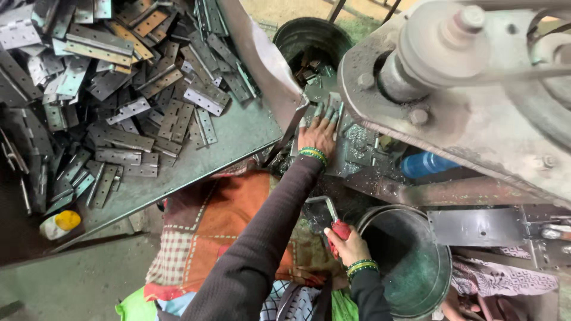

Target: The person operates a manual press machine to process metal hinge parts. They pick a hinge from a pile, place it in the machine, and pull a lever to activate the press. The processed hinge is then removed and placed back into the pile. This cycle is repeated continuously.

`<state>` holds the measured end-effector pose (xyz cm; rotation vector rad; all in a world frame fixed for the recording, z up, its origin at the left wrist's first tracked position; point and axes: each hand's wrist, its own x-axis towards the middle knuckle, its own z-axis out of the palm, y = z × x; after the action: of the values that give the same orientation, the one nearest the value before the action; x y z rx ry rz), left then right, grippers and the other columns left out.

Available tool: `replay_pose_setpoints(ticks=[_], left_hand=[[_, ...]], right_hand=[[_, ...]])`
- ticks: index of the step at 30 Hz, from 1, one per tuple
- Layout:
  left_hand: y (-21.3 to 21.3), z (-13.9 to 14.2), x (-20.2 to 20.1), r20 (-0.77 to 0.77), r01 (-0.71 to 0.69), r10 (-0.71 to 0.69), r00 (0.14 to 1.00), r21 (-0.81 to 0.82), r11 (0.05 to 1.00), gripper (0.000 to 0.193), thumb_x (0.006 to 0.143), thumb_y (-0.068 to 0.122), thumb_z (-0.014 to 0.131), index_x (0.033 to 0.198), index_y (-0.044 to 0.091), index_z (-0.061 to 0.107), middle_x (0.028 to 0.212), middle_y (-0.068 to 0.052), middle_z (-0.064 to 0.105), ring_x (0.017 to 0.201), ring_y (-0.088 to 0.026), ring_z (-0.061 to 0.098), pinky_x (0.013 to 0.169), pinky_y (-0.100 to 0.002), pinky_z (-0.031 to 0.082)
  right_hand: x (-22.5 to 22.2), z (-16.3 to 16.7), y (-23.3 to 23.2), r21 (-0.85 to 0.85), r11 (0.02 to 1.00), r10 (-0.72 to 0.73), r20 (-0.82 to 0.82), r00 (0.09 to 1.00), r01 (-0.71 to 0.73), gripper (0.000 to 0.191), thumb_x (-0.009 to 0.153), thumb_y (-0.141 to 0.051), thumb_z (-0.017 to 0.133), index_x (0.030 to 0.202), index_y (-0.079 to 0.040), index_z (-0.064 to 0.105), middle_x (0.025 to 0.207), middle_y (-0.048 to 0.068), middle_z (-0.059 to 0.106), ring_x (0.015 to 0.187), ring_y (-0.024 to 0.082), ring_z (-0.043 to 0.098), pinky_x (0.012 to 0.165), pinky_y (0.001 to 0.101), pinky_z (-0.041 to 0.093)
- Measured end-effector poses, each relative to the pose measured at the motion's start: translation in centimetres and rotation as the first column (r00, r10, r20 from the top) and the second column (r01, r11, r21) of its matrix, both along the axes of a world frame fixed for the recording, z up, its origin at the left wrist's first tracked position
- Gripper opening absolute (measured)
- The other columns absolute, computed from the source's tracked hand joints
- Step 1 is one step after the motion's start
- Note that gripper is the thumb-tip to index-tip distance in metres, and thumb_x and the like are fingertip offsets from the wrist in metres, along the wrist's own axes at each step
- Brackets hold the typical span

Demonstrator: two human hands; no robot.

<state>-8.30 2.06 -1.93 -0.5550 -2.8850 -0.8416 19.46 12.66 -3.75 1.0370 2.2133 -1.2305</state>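
Steel hinges: big unworked heap lay on bench, well left of both hands.
Left hand: fingers flat, pressing a hinge piece at press bed.
Right hand: clenched on red-handled lever.
Buckets: far one held pieces; near one looked empty.
Progress: seemingly early, most of heap left.

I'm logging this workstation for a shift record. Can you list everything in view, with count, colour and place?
metal hinges: large heap, grey, on table at left
table: one, grey-green, left
press machine: one, grey, upper right
upper bucket: one, dark, top centre
lower bucket: one, green-grey, bottom right
small bottle: one, white, yellow cap, table's near-left edge
blue bottle: one, under machine
left hand: flat on a hinge at the press
right hand: gripping a red-handled tool
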Motion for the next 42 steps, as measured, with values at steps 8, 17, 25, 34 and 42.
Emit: replay_pose_setpoints(ticks=[8, 17, 25, 34, 42], left_hand=[[-4.8, 1.8, 11.8, -0.182, 0.105, -0.094, 0.979, 0.05, 0.993, 0.079, 0.09, 0.053, 0.063, 0.151, 0.007, 0.043, 0.148, -0.011, 0.05, 0.143, -0.029, 0.04, 0.121, -0.069, 0.009], [-8.1, 3.0, 13.5, -0.354, 0.328, -0.302, 0.885, 0.014, 0.945, 0.032, 0.084, 0.016, 0.06, 0.116, 0.017, 0.062, 0.115, -0.005, 0.061, 0.132, -0.028, 0.052, 0.125, -0.058, 0.022], [-5.0, 7.9, 11.4, -0.07, 0.146, -0.13, 0.989, 0.319, 0.937, 0.035, 0.092, 0.025, 0.069, 0.12, 0.009, 0.056, 0.11, -0.008, 0.059, 0.107, -0.03, 0.06, 0.088, -0.045, 0.054], [-3.1, 5.2, 12.7, -0.058, 0.17, -0.161, 0.985, 0.199, 0.965, 0.054, 0.085, 0.028, 0.073, 0.132, 0.006, 0.059, 0.127, -0.013, 0.059, 0.122, -0.034, 0.054, 0.098, -0.048, 0.051], [-5.2, 3.9, 11.1, -0.066, 0.069, -0.068, 0.996, 0.009, 0.998, 0.067, 0.076, 0.023, 0.073, 0.139, 0.006, 0.055, 0.137, -0.011, 0.056, 0.137, -0.034, 0.045, 0.12, -0.066, 0.017]], right_hand=[[-0.5, 3.1, 0.5, 0.363, 0.897, 0.32, -0.138, 0.937, -0.253, 0.065, 0.077, -0.068, 0.078, 0.099, -0.007, 0.072, 0.078, 0.017, 0.074, 0.067, 0.031, 0.071, 0.063, 0.0389, 0.053], [0.4, 3.7, -0.1, 0.243, 0.944, 0.21, 0.075, 0.975, -0.222, 0.068, 0.075, -0.069, 0.068, 0.103, -0.007, 0.071, 0.076, 0.017, 0.077, 0.061, 0.031, 0.074, 0.063, 0.0418, 0.058], [0.7, 2.6, 0.2, 0.222, 0.957, 0.192, -0.002, 0.981, -0.187, 0.064, 0.072, -0.067, 0.072, 0.099, -0.009, 0.073, 0.076, 0.013, 0.078, 0.073, 0.029, 0.078, 0.071, 0.039, 0.058], [0.2, 3.1, 0.0, 0.232, 0.944, 0.258, -0.08, 0.963, -0.234, 0.055, 0.078, -0.061, 0.071, 0.1, -0.011, 0.074, 0.083, 0.01, 0.076, 0.083, 0.03, 0.075, 0.076, 0.0387, 0.055], [-0.1, 3.2, 0.8, 0.283, 0.918, 0.288, 0.011, 0.957, -0.28, 0.069, 0.078, -0.068, 0.069, 0.106, -0.006, 0.069, 0.094, 0.019, 0.077, 0.094, 0.035, 0.076, 0.083, 0.0416, 0.056]])
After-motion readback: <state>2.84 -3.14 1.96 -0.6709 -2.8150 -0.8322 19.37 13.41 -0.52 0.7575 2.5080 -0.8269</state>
